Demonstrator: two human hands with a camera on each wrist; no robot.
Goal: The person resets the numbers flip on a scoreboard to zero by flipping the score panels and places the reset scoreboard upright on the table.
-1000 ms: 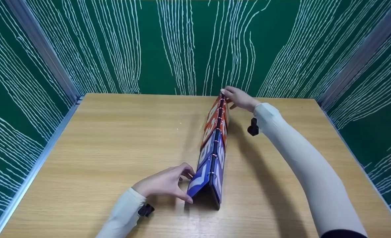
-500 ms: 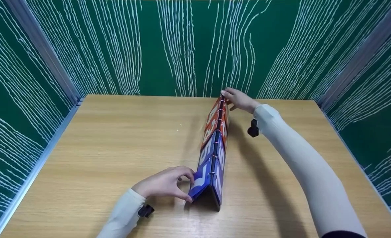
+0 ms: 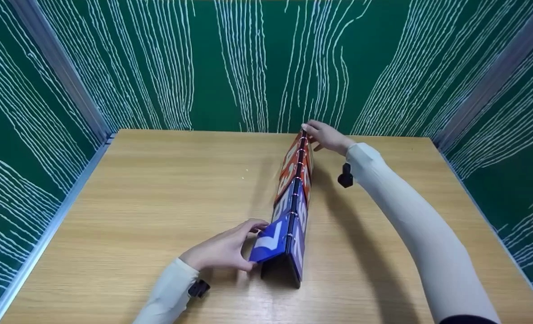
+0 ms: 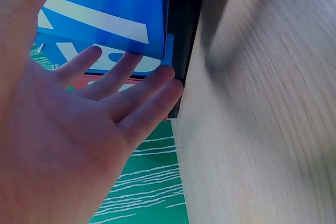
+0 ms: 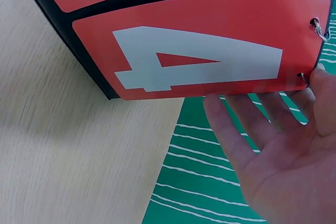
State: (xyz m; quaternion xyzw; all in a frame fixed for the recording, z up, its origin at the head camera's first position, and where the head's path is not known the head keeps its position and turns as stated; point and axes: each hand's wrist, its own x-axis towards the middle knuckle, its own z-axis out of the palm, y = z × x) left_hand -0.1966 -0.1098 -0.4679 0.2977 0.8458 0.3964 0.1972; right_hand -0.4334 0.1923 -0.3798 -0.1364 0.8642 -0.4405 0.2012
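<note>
A wooden table carries a tent-shaped flip scoreboard. Firm bracing probably suits the right hand at the scoreboard's far end, thumb by the ridge, fingers behind the edge; smooth, unhurried lifting probably suits the left hand beside its near end, thumb and curved fingers holding the raised blue card, whose metal rings could snag.

Room over desk left of tented scoreboard, its ridge blocking low crossing, left hand at near end, right sleeve across right side, green wall behind.
</note>
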